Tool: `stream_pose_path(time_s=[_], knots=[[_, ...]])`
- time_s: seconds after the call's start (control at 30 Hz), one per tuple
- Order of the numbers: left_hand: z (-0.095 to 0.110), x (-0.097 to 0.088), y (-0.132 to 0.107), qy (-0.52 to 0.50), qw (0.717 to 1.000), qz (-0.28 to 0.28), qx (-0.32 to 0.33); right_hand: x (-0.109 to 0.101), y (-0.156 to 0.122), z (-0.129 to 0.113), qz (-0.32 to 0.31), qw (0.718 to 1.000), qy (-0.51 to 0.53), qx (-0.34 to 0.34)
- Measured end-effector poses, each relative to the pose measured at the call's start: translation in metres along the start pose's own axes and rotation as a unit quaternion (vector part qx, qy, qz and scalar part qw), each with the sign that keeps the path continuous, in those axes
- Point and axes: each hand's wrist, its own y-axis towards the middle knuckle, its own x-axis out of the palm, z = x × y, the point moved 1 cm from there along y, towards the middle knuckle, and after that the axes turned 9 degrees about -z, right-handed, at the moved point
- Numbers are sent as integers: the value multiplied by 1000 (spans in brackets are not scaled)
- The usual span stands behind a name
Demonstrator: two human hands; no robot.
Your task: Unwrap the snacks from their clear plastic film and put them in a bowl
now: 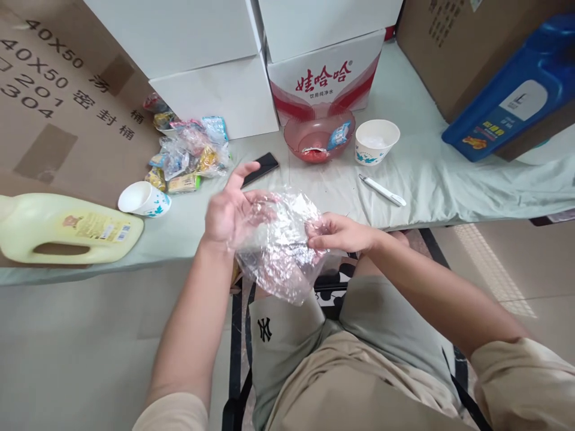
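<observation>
A clear, crinkled plastic bag is stretched between my hands above my lap, at the table's near edge. My right hand pinches the bag's right side between thumb and fingers. On the bag's left side, my left hand is slightly blurred, its fingers spread. Some of those fingers show through the film; whether they are inside the bag or behind it, I cannot tell. Just beyond the left hand lies a dark phone. A white box-cutter-like pen tool rests on the cloth past my right hand.
A pinkish-red translucent bowl holds small packets. Paper cups stand right and tilt left. Wrapped snack packets are piled near a cardboard box. A yellow jug and blue bottle flank the pale-green cloth.
</observation>
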Motion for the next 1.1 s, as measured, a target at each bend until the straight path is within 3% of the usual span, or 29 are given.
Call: stream_pose_path(time_s=[0.1, 0.2, 0.27, 0.33, 0.43, 0.63, 0.73, 0.93, 1.1], knots=[[-36, 1, 5, -77, 996, 15, -36, -1, -2, 17, 148, 989, 20, 18], [-80, 18, -1, -164, 978, -96, -86, -3, -6, 36, 284, 957, 31, 47], [-102, 29, -5, -158, 971, -132, -119, -5, -11, 47, 328, 941, 31, 75], [-114, 35, -4, -99, 975, -116, -159, -7, -18, 54, 342, 934, 35, 99], [-116, 34, 4, -11, 979, -73, -188, -9, -27, 57, 337, 933, 35, 123], [-108, 30, 12, -23, 982, -110, -154, -11, -36, 57, 335, 937, 0, 96], [-109, 33, 13, -4, 987, -91, -130, -12, -36, 60, 331, 940, 11, 78], [-104, 30, 8, -64, 989, -86, -104, -17, -39, 56, 378, 925, 51, 5], [-95, 25, 3, -126, 983, -101, -85, -15, -43, 40, 350, 929, 108, -44]])
